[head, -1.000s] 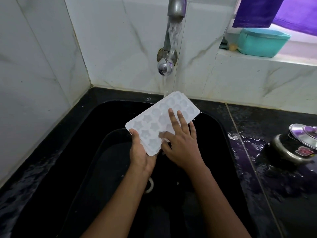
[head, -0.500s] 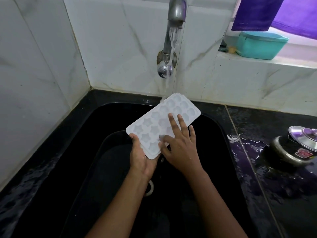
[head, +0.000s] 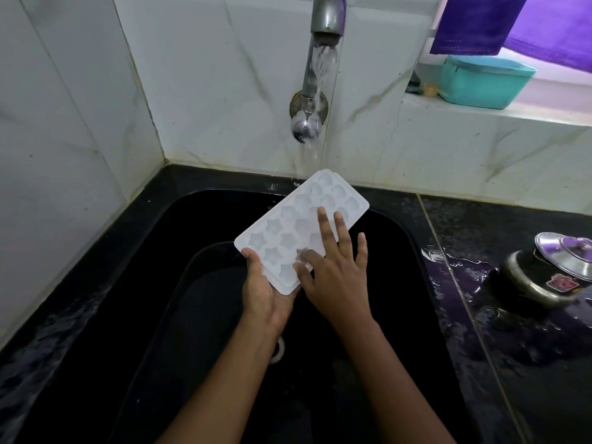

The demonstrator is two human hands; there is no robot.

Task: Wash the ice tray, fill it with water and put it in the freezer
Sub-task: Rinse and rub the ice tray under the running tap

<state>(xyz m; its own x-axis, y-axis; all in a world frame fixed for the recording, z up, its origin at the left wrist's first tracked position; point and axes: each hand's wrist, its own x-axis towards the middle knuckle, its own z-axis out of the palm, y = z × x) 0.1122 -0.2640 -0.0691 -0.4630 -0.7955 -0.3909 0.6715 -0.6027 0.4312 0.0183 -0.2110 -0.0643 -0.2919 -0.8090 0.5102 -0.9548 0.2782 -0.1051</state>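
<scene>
A white ice tray (head: 288,219) with star and shell shaped cells is held tilted over the black sink (head: 192,219). Its far end sits under the stream from the running tap (head: 326,24). My left hand (head: 262,290) grips the tray's near corner, thumb on top and fingers underneath. My right hand (head: 333,267) lies flat on the tray's upper face with straight, spread fingers touching the cells.
White marble tiles rise behind and to the left. A wet black counter (head: 512,363) on the right carries a black pressure cooker (head: 544,274) with a steel lid. A teal box (head: 483,81) sits on the window ledge under purple cloth (head: 480,20).
My right hand's fingers have slid a little across the tray's cells. The tray stays under the running water in about the same place.
</scene>
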